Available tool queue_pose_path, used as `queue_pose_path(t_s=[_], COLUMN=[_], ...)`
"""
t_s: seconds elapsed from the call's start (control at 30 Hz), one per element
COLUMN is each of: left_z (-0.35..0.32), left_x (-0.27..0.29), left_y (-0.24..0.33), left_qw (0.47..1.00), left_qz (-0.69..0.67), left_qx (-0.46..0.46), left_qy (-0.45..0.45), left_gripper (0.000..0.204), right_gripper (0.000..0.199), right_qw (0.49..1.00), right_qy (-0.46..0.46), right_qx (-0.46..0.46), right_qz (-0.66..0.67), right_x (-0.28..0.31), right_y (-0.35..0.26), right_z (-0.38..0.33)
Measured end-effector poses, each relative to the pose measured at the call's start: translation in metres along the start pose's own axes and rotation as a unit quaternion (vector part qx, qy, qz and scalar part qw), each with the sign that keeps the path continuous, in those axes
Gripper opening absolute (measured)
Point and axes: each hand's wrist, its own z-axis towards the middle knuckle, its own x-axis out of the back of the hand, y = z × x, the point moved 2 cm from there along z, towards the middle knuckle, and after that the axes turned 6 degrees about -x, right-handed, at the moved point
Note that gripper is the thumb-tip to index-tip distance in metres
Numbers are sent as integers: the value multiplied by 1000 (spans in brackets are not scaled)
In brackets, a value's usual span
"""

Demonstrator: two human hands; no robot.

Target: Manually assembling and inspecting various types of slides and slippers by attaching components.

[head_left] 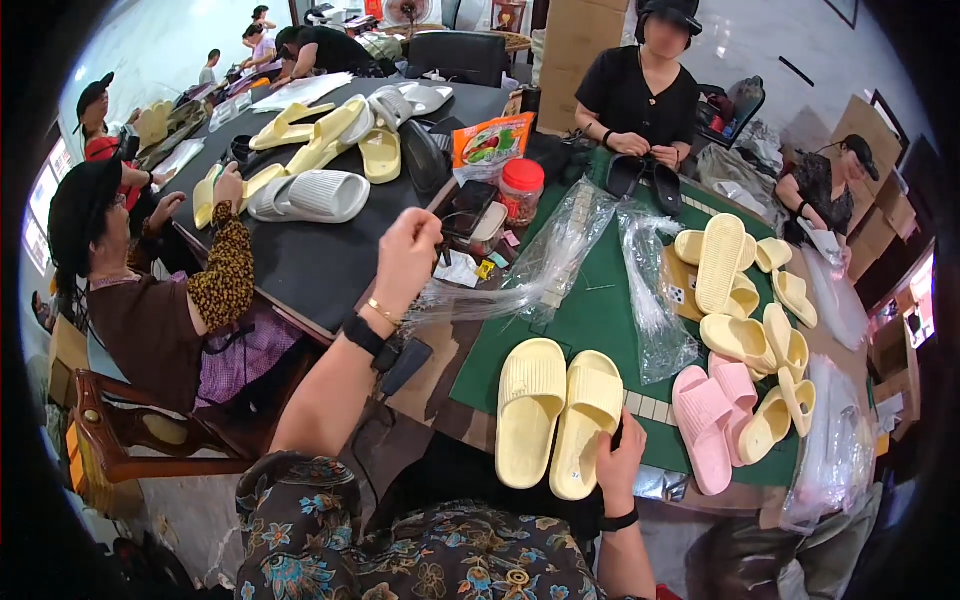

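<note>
A pair of yellow slippers (528, 425) lay side by side at the near edge of the green bench (478, 375), beside the right hand (623, 452) and well apart from the left. The right hand gripped the right slipper's outer side, thumb uppermost. The left hand (408, 252) was raised, forearm stretched forward, fingers curled; whether they pinched anything could not be told.

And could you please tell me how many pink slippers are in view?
2: the front pink slipper, right of the right hand, and the rear pink slipper partly behind it. More may be hidden.
</note>
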Motion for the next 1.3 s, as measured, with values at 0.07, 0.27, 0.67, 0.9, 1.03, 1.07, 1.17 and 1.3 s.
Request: queue_pose_path(t_s=[0.07, 0.27, 0.67, 0.9, 1.03, 1.07, 1.17, 1.3], left_z=[3, -28, -201, -244, -259, -261, -267, -278], left_x=[4, -4, -56, -55, -52, -50, -45, -37], left_y=[19, 57, 60, 53, 50, 49, 45, 36], left_qw=[1000, 987, 831, 783, 731, 731, 715, 702], left_qz=[-4, 66, 163, 113, 45, 45, 5, 14], left_qx=[-26, -138, -372, -392, -382, -380, -344, -316], left_qy=[4, -39, -381, -469, -564, -565, -608, -638], left_gripper=[12, 6, 22, 23, 23, 23, 23, 22], right_gripper=[51, 60, 42, 21, 18, 18, 18, 19], right_qw=[1000, 998, 973, 973, 961, 961, 948, 941], right_qy=[-3, -27, -171, -181, -223, -224, -254, -251], right_qx=[2, -16, 23, 101, 141, 139, 182, 215], right_qz=[4, 50, 154, 105, 81, 81, 56, 69], right_x=[1, 20, 42, 34, 38, 39, 42, 42], right_y=[0, -3, -86, -73, -73, -74, -77, -84], right_z=[1, 2, -11, -36, -47, -49, -57, -63])
